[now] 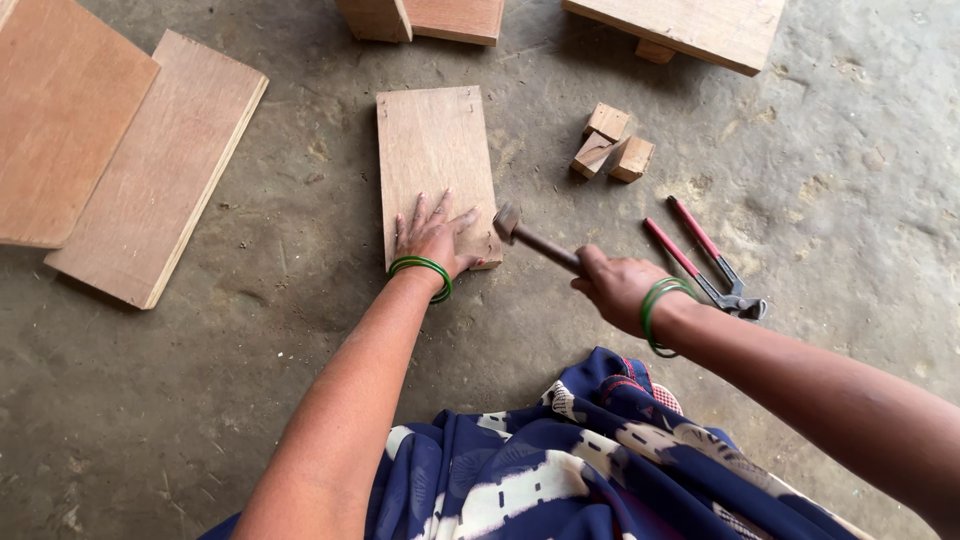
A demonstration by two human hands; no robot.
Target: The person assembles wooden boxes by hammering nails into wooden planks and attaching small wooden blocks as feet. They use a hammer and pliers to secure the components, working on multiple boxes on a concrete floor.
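Red-handled pincers (712, 262), three wood blocks (608, 144), perhaps plywood sheets (110, 150) nearby

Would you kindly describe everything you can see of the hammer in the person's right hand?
The hammer has a dark, worn metal head and a brownish handle, probably wood. The right hand grips the handle's rear end, hiding it. It is held nearly level, angled up-left, with the head at the right edge of the wooden board, near its lower corner, close to the left hand pressed flat on that board. Whether the head touches the board cannot be told.

Flat board (432, 150), raised hammer (520, 233)
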